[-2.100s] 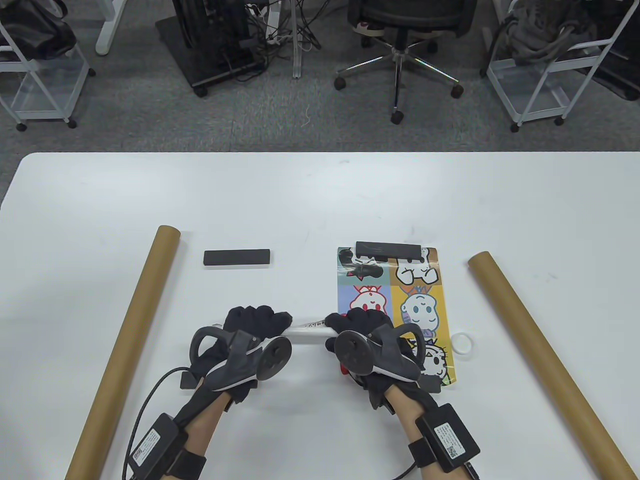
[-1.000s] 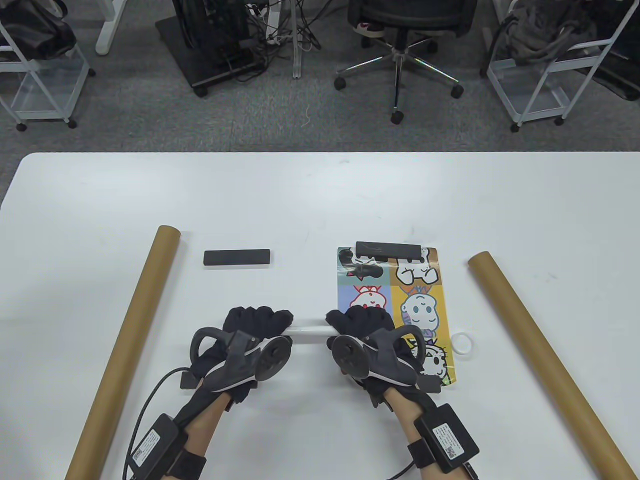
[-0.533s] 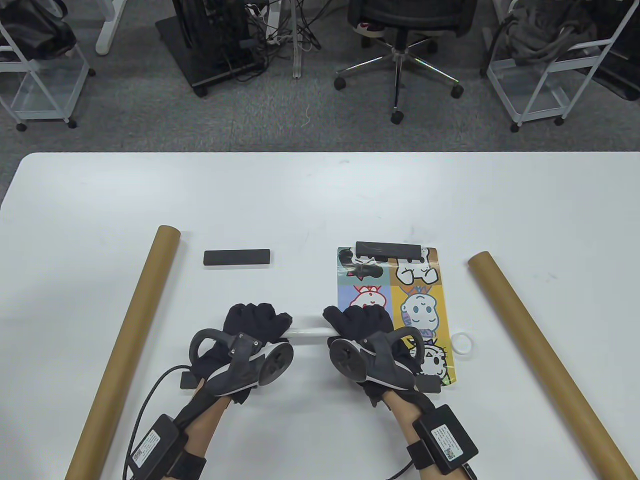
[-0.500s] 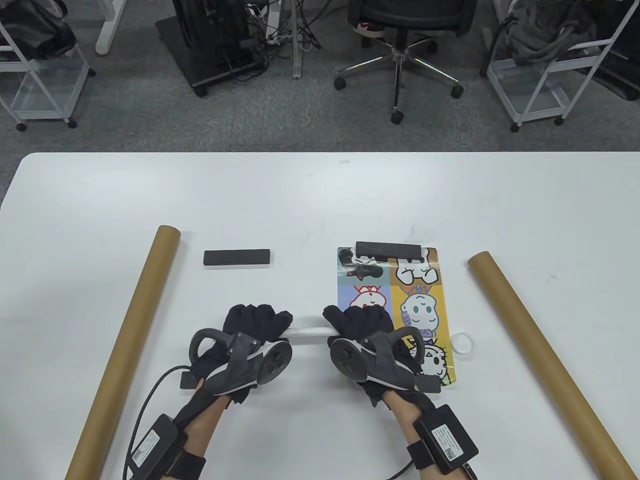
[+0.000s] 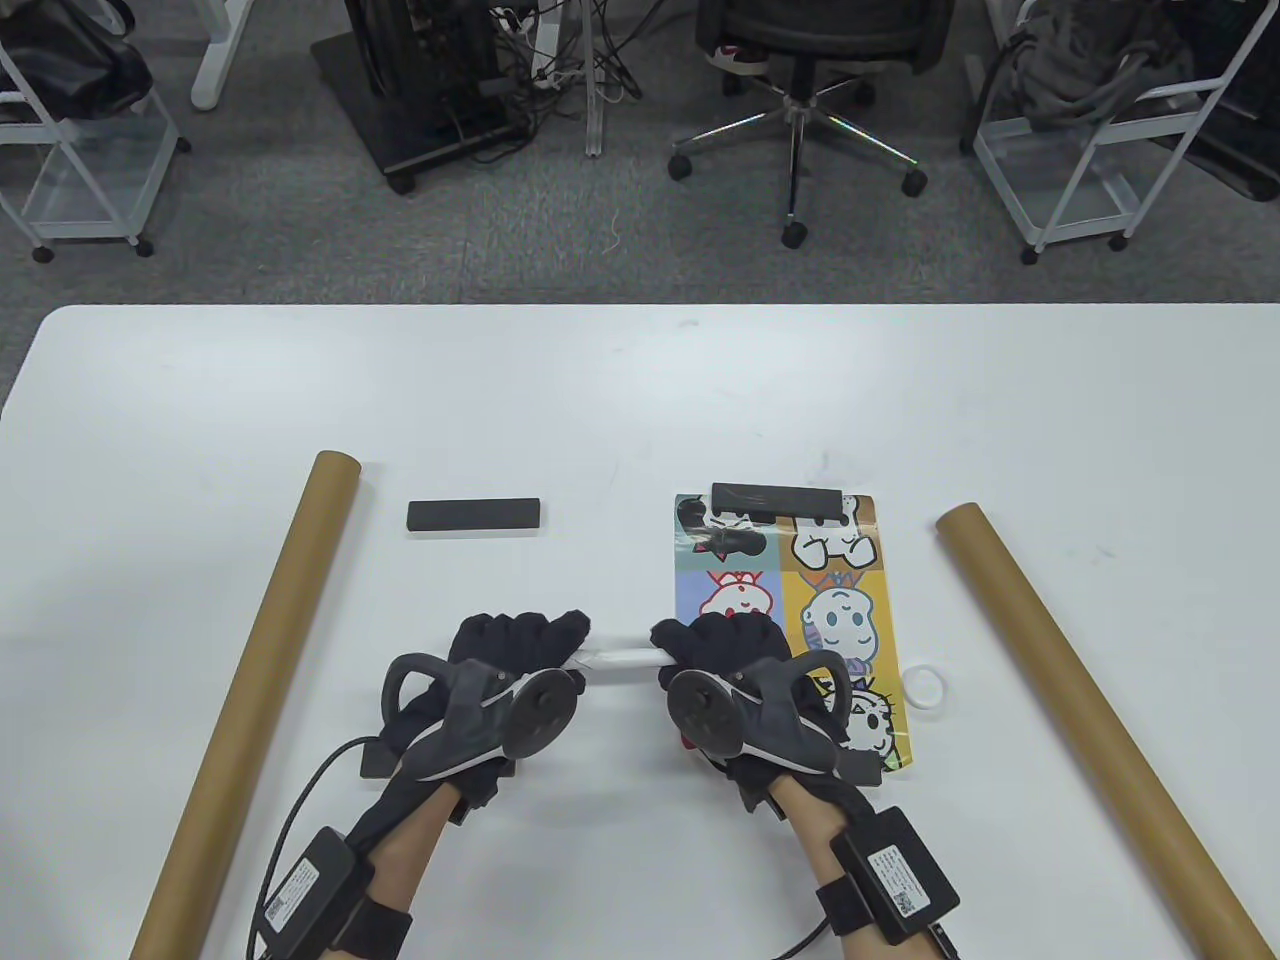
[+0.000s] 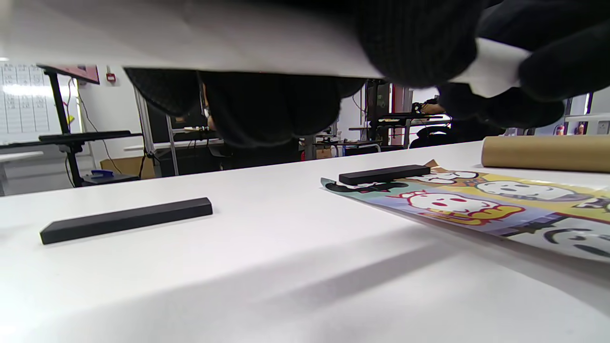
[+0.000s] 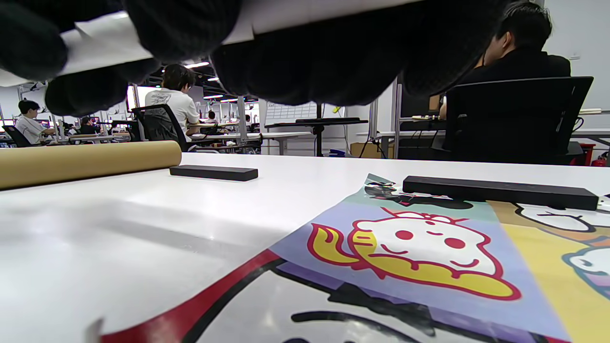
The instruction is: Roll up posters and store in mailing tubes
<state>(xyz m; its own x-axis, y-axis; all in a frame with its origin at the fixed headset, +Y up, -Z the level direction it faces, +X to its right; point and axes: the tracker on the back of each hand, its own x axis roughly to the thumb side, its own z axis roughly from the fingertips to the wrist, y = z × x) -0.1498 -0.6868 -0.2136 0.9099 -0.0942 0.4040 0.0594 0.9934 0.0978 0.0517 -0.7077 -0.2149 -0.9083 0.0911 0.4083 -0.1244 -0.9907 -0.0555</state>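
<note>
A rolled white poster [image 5: 622,660] is held just above the table between both hands. My left hand [image 5: 515,645] grips its left end and my right hand [image 5: 715,645] grips its right end; gloved fingers [image 6: 419,43] curl round the white roll [image 6: 495,66]. A flat cartoon poster [image 5: 790,600] lies under and beyond my right hand, with a black bar [image 5: 775,497] on its far edge. Two brown mailing tubes lie at the sides, the left tube [image 5: 250,690] and the right tube [image 5: 1080,720].
A second black bar [image 5: 473,516] lies on the bare white table [image 5: 600,400] beyond my left hand. A white ring-shaped cap [image 5: 924,689] sits by the flat poster's right edge. Chairs and carts stand on the floor past the table's far edge.
Both hands stay on the rolled poster at the same spot. Their wrists have turned slightly and the visible piece of roll between them looks a little shorter.
</note>
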